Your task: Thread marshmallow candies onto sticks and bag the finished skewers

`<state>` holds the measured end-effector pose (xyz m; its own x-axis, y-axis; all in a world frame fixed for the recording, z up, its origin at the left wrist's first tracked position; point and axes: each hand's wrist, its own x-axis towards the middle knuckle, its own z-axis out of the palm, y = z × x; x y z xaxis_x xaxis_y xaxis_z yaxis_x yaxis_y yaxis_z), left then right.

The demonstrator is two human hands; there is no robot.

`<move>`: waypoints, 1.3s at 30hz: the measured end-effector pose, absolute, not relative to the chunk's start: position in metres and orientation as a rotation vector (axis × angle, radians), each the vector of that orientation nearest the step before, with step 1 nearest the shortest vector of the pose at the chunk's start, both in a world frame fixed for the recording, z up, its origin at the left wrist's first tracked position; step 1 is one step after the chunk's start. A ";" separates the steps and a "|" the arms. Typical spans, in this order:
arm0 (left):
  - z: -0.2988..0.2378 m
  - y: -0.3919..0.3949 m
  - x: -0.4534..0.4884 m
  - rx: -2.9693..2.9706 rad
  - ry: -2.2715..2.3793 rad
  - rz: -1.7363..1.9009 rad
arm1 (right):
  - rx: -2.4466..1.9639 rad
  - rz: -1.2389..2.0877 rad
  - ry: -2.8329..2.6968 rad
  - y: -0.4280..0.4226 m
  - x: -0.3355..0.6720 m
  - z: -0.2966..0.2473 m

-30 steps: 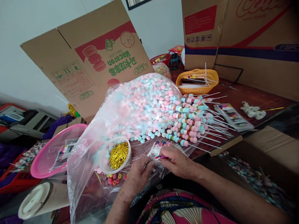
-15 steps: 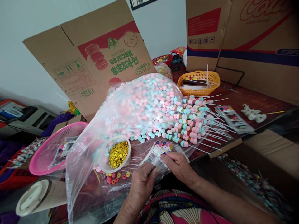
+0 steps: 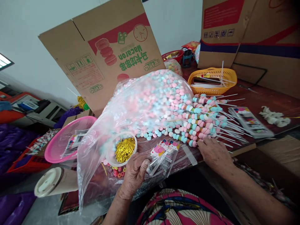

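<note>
My left hand (image 3: 136,172) is closed on the edge of a clear plastic bag (image 3: 156,156) with a pink and yellow printed top, thumb laid over it. Under and beside it, more printed clear bags (image 3: 170,153) lie on the table. My right hand (image 3: 214,153) is at the near end of a pile of candy skewers (image 3: 199,125), its bent fingers closed around the stick of the nearest skewer (image 3: 185,139). The skewers carry pink, blue and white marshmallows on white sticks. A large clear sack of loose marshmallows (image 3: 150,97) lies open behind.
A white tub of gold twist ties (image 3: 125,150) stands left, with ring candies (image 3: 118,172) before it. Farther left are a pink basket (image 3: 50,143) and a paper cup (image 3: 63,181). A yellow basket (image 3: 212,90), packed bags (image 3: 252,122) and cardboard boxes (image 3: 105,56) stand around the table.
My right hand has left the bag and moved right to the skewers. My left hand has kept the bag, now opened out to view. The camera view has shifted left.
</note>
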<state>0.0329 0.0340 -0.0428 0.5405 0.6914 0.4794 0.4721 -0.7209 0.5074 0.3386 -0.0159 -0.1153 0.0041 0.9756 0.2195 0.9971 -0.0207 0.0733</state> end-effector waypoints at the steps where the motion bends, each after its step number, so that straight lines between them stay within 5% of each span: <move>1: -0.042 0.034 0.032 2.478 0.939 0.988 | -2.125 -0.300 -2.133 -0.015 0.341 -0.117; 18: -0.019 0.041 0.028 2.475 0.954 0.673 | -1.241 -0.066 -2.152 -0.041 0.344 -0.060; 24: -0.004 0.047 0.037 2.534 0.838 0.499 | -1.192 0.190 -2.213 -0.036 0.354 -0.050; 39: 0.003 0.056 0.043 2.603 0.866 0.351 | -1.247 0.193 -2.095 -0.038 0.347 -0.050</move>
<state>0.0431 0.0562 0.0028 0.7797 0.6154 0.1153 0.5222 -0.7408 0.4226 0.3468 -0.0381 -0.0501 -0.3081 0.8225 0.4780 0.7213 0.5296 -0.4464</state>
